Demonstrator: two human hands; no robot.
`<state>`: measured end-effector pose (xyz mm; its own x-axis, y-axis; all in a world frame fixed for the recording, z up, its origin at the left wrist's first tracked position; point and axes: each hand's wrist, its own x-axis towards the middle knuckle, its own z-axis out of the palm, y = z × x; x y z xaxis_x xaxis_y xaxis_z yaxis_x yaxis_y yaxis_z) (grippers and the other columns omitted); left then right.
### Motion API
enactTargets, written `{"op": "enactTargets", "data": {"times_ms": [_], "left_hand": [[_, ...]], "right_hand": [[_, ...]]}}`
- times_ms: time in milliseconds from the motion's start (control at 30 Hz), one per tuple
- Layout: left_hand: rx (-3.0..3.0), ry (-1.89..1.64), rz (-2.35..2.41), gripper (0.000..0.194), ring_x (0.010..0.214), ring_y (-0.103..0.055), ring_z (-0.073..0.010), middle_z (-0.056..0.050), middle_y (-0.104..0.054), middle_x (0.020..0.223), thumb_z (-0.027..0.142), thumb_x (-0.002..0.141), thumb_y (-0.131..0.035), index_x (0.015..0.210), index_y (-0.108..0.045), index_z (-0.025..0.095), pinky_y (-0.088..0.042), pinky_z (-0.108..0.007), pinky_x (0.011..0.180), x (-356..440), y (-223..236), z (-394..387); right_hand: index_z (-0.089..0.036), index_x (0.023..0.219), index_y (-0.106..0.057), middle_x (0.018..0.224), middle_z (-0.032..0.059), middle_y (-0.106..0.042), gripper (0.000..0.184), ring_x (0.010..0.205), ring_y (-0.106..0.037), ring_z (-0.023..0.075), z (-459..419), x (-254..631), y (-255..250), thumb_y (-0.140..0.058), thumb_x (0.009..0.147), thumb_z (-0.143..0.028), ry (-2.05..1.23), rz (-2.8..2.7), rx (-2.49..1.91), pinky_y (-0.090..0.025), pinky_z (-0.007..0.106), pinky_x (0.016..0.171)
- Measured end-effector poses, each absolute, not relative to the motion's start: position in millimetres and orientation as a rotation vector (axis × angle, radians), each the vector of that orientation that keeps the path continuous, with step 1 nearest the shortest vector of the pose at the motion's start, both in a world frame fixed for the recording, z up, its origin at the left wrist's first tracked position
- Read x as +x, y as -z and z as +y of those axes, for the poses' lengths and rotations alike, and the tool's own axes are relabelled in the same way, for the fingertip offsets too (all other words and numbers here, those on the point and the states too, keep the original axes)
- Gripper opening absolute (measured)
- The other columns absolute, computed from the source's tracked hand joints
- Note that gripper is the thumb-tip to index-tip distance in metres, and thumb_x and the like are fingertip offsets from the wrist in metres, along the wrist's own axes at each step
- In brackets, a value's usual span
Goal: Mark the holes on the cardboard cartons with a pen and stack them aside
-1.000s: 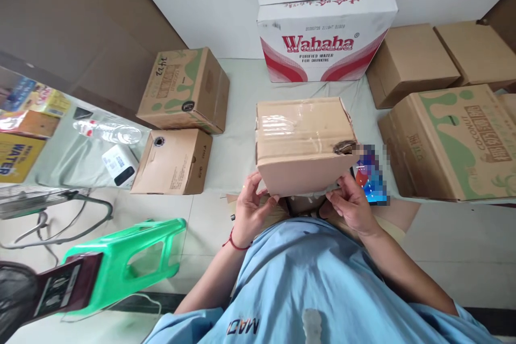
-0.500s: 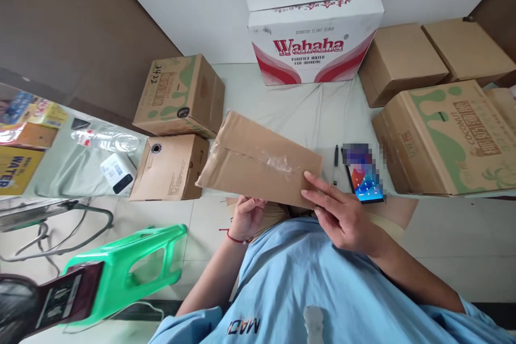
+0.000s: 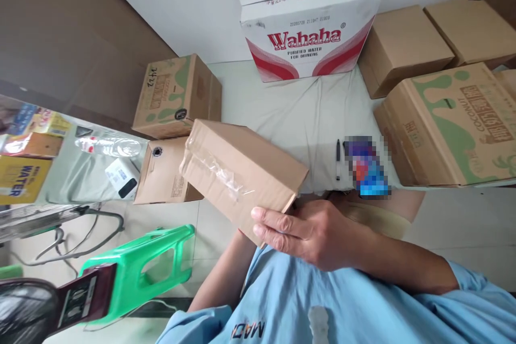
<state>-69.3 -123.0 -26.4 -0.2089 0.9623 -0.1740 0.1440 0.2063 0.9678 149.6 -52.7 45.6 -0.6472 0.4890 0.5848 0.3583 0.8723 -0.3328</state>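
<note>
A small brown cardboard box (image 3: 209, 188) with clear tape wrinkled along its near face is held tilted in front of my body, over the table's front edge. My right hand (image 3: 314, 234) grips its lower right end, fingers lying on the taped face and the thumb hidden behind. My left forearm reaches up behind the box, which covers the left hand, so its fingers cannot be seen. To the right of the box, a black pen (image 3: 337, 158) and a phone (image 3: 366, 166) with a lit, blurred screen lie on the table.
A white and red water carton (image 3: 310, 45) stands at the back. A coconut carton (image 3: 173, 97) and a smaller box (image 3: 161, 172) sit left; another coconut carton (image 3: 455, 123) is right. A plastic bottle (image 3: 110, 146) lies far left. Below is a green stool (image 3: 133, 269) beside a fan (image 3: 28, 309).
The box has turned, its right end swinging down toward me, and a second long face now shows. My right hand has moved left and down with it. The left hand has gone out of sight behind it.
</note>
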Motion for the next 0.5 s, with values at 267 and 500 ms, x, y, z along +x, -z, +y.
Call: {"op": "enactTargets", "data": {"times_ms": [267,500], "left_hand": [[1.226,-1.024,1.817,0.062,0.156,-0.058,-0.0426,0.004,-0.055,0.173,0.046,0.101,-0.066,0.162,-0.060,0.039,-0.067,-0.047,0.115,-74.0,2.8,-179.5],[1.202,-1.087,1.820,0.056,0.168,-0.042,-0.0424,0.005,-0.049,0.177,0.041,0.102,-0.069,0.157,-0.066,0.034,-0.060,-0.045,0.124,-60.7,-7.4,-168.4]], "right_hand": [[-0.020,0.143,-0.077,0.160,0.0085,-0.070,0.038,0.089,-0.079,0.0146,-60.6,122.0,-52.1,-0.053,0.113,-0.021,-0.088,-2.422,-0.631,-0.062,0.029,0.069],[-0.016,0.141,-0.077,0.158,0.0118,-0.071,0.043,0.080,-0.074,0.0136,-59.0,115.9,-54.6,-0.045,0.113,-0.017,-0.046,-2.419,-0.687,-0.058,0.029,0.062]]}}
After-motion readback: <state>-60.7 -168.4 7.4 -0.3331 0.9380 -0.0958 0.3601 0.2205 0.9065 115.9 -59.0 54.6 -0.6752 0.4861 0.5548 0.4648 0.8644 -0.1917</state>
